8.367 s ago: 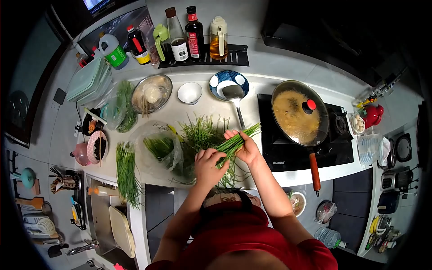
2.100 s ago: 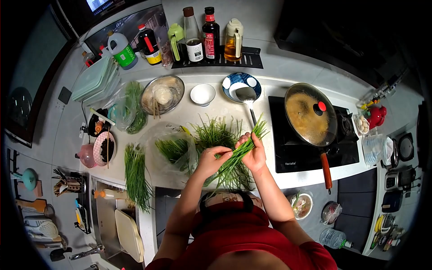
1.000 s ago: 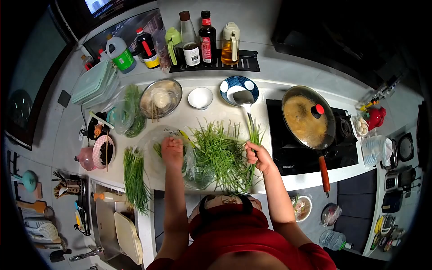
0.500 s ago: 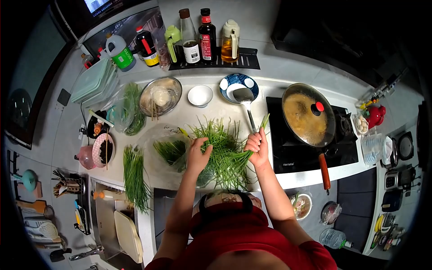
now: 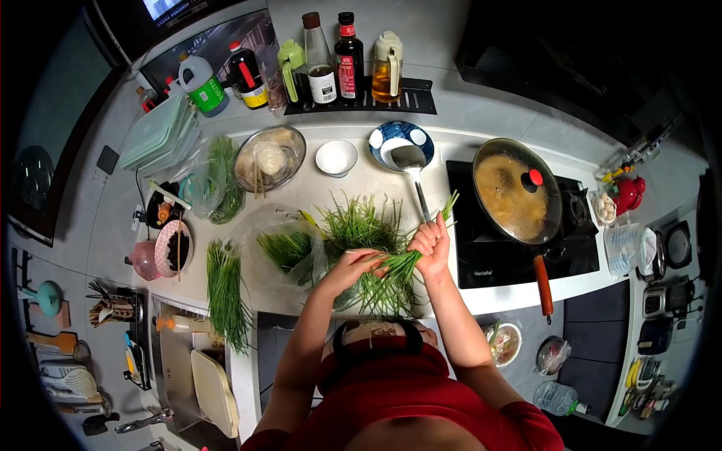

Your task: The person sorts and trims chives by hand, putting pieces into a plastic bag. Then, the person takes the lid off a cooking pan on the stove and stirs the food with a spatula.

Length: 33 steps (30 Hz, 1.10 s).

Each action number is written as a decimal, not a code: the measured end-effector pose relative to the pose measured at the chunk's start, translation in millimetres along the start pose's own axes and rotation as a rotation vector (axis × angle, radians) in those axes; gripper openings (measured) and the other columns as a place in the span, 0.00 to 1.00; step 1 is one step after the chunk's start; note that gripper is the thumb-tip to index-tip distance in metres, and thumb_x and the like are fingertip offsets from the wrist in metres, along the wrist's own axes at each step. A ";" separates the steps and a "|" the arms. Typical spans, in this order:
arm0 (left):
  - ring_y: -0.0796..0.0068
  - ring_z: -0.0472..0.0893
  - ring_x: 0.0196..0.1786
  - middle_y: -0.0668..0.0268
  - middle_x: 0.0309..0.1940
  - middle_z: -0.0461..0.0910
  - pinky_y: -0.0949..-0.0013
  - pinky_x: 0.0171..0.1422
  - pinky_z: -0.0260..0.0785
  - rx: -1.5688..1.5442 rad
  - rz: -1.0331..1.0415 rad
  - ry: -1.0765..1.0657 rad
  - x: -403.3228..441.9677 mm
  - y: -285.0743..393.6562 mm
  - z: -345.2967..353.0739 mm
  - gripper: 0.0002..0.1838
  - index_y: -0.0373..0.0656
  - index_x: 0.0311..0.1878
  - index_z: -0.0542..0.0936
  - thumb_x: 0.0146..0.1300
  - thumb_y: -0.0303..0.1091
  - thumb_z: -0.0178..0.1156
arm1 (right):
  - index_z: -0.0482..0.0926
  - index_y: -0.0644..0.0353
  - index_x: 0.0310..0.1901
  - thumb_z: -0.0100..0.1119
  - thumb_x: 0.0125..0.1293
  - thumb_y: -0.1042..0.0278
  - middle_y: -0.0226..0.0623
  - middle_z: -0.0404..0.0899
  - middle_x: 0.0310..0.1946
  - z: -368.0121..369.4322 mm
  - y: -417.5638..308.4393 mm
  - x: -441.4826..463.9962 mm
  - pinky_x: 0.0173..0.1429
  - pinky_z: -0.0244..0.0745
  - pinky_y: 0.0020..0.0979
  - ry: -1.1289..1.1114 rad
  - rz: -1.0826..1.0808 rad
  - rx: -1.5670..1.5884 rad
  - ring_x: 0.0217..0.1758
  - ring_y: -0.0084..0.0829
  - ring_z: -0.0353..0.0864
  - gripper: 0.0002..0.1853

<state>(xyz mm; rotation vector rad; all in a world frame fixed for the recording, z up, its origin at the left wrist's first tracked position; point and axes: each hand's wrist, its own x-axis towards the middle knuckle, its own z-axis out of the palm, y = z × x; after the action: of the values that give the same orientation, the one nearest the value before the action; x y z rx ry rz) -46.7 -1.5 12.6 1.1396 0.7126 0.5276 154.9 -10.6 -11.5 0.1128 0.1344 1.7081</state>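
On my feed the bundle of thin green stalks [image 5: 404,263] sits in the right hand [image 5: 430,249], above the worktop [image 5: 301,201] near its front edge. I take the bundle as my clock centre, twelve pointing away from the body. It is bright green and slender, gathered tight at the grip; a short tuft pokes out at one o'clock and the longer ends fan loosely toward seven. The right fingers are curled closed around it. The left hand [image 5: 347,272], at nine, has its fingers nearly straight and reaching the stalks; I cannot tell whether they pinch any.

A tangled heap of greens [image 5: 359,218] spreads at ten to eleven and continues beneath the bundle. Farther out at nine I see a clear plastic bag [image 5: 259,264] holding more greens, and past it a neat bunch [image 5: 227,289].

The tightest spot is at one, where the spatula [image 5: 421,197] brings its handle end right beside the right hand, its blade over the blue patterned dish [image 5: 399,129]. The lidded pan [image 5: 505,192] occupies two o'clock.
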 end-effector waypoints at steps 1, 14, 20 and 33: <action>0.77 0.77 0.42 0.63 0.40 0.79 0.74 0.49 0.67 0.017 0.031 -0.004 0.2 -2.0 -0.2 0.15 0.33 0.50 0.74 0.62 0.31 0.52 | 0.57 0.51 0.13 0.38 0.69 0.52 0.23 0.52 0.08 -0.7 0.0 -0.2 0.13 0.48 0.20 0.011 -0.006 -0.002 0.08 0.18 0.48 0.25; 0.82 0.75 0.34 0.66 0.32 0.80 0.77 0.38 0.69 0.182 0.050 0.097 4.1 -15.8 1.9 0.09 0.33 0.38 0.78 0.53 0.24 0.61 | 0.58 0.52 0.13 0.40 0.68 0.53 0.23 0.52 0.09 -9.2 3.1 -2.6 0.13 0.46 0.20 0.049 -0.025 -0.007 0.08 0.18 0.48 0.24; 0.75 0.79 0.27 0.62 0.27 0.81 0.73 0.30 0.69 0.650 0.139 0.598 11.9 -23.3 -0.1 0.09 0.39 0.34 0.82 0.47 0.30 0.64 | 0.58 0.51 0.13 0.40 0.68 0.51 0.23 0.51 0.09 -9.8 17.8 -3.9 0.12 0.43 0.21 0.200 -0.013 -0.041 0.08 0.18 0.46 0.25; 0.69 0.76 0.38 0.63 0.35 0.78 0.68 0.38 0.68 0.635 0.294 0.631 -12.2 -16.7 -16.3 0.06 0.40 0.34 0.81 0.55 0.30 0.59 | 0.57 0.51 0.12 0.41 0.67 0.50 0.24 0.51 0.09 -5.1 -14.7 -3.8 0.13 0.44 0.22 0.032 -0.155 0.082 0.09 0.19 0.46 0.26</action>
<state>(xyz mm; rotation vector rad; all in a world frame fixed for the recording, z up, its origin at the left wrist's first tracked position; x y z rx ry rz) -66.6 -5.6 -4.2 1.7066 1.3268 0.9734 169.1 -12.4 -18.7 0.1323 0.2313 1.5509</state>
